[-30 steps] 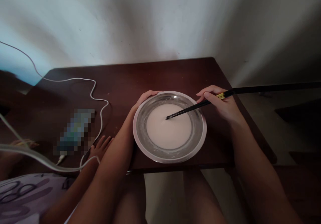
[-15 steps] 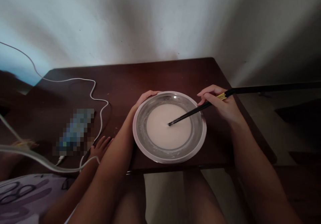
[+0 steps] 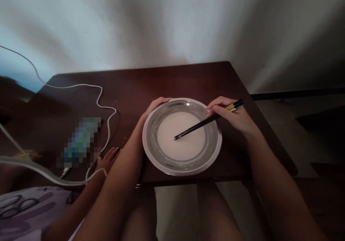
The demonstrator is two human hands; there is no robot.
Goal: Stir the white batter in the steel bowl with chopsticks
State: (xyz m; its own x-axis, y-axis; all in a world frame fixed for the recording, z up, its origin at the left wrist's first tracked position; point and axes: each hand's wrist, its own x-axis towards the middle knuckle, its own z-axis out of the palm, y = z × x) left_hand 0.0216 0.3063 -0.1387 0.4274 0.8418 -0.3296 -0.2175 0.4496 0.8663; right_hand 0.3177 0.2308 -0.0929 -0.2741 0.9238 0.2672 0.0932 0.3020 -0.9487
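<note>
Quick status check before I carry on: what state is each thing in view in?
Bowl: upright on the table, partly filled.
White liquid: pooled below the rim.
Chopsticks: tilted, close together, tips at the liquid; depth unclear.
Right hand: closed on the chopsticks.
Left hand: against the bowl's far-left side, fingers partly hidden.
Device: lying on the table, screen obscured.
White cable: loosely curved.

Chopsticks: black, gold band. Bowl: silver-grey, pale rim. Liquid: off-white. Table: dark red-brown. Left cable: white.
</note>
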